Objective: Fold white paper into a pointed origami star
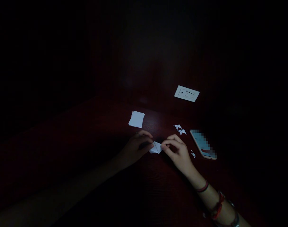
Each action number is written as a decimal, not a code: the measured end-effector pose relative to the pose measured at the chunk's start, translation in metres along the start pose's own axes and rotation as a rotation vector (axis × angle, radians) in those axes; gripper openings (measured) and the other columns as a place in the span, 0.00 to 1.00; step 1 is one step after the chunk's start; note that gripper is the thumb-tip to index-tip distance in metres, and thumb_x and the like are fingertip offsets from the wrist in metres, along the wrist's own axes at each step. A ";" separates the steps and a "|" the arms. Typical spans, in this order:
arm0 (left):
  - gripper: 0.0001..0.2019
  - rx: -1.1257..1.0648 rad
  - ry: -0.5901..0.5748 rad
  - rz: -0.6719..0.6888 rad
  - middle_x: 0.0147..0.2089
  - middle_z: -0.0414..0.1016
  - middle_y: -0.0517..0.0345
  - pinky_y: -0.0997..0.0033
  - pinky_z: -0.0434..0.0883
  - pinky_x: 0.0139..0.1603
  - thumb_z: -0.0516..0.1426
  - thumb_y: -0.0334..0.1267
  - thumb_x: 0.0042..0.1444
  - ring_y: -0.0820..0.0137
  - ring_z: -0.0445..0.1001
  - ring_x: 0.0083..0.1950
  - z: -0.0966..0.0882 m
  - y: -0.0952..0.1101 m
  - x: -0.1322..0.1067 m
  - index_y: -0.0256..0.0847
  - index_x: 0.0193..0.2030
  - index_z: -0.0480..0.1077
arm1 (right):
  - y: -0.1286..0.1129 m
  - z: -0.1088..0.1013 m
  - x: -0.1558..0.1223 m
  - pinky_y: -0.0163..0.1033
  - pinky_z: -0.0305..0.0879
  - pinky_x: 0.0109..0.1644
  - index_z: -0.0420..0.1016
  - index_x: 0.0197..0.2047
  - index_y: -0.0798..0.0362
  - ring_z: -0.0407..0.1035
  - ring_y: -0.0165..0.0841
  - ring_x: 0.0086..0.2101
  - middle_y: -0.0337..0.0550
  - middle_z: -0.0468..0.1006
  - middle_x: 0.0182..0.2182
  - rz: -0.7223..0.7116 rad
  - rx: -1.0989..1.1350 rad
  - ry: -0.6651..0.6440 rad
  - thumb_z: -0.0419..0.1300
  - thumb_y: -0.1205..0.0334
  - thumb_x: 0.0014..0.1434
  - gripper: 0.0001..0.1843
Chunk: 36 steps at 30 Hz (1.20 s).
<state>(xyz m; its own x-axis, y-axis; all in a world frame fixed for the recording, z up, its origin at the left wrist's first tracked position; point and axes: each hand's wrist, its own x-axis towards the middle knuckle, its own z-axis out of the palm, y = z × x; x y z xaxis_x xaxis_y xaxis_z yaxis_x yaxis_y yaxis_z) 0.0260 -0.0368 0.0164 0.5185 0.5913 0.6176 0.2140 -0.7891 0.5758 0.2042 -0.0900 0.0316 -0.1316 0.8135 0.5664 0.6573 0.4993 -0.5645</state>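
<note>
Between my two hands is a small piece of folded white paper (157,147), with crease lines showing on its face. My left hand (136,145) pinches its left edge between thumb and fingers; a ring shows on one finger. On the opposite side, my right hand (178,151) grips the right corner with thumb and forefinger. Bracelets circle my right wrist and forearm. Beyond my left hand lies a stack of white paper squares (136,119). Small folded white paper pieces (180,129) rest past my right hand.
A phone (203,144) with a lit, partly blurred screen lies right of my right hand. Tiny white paper scraps (193,154) sit beside it. A white wall socket (187,93) is at the back of the dark red table (106,126). Surroundings are very dark.
</note>
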 end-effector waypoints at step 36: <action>0.03 -0.016 -0.184 -0.038 0.42 0.61 0.60 0.71 0.61 0.46 0.52 0.31 0.52 0.72 0.62 0.45 -0.003 -0.008 0.001 0.39 0.30 0.66 | 0.002 0.010 0.000 0.31 0.57 0.30 0.69 0.28 0.55 0.60 0.26 0.26 0.37 0.66 0.23 0.110 0.103 -0.116 0.53 0.65 0.53 0.05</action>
<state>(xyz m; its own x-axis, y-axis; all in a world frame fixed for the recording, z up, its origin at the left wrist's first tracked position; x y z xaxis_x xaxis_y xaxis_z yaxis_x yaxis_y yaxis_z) 0.0224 -0.0296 0.0135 0.6535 0.5790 0.4875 0.2241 -0.7632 0.6060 0.1978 -0.0858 0.0243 -0.1521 0.8908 0.4282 0.5936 0.4288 -0.6811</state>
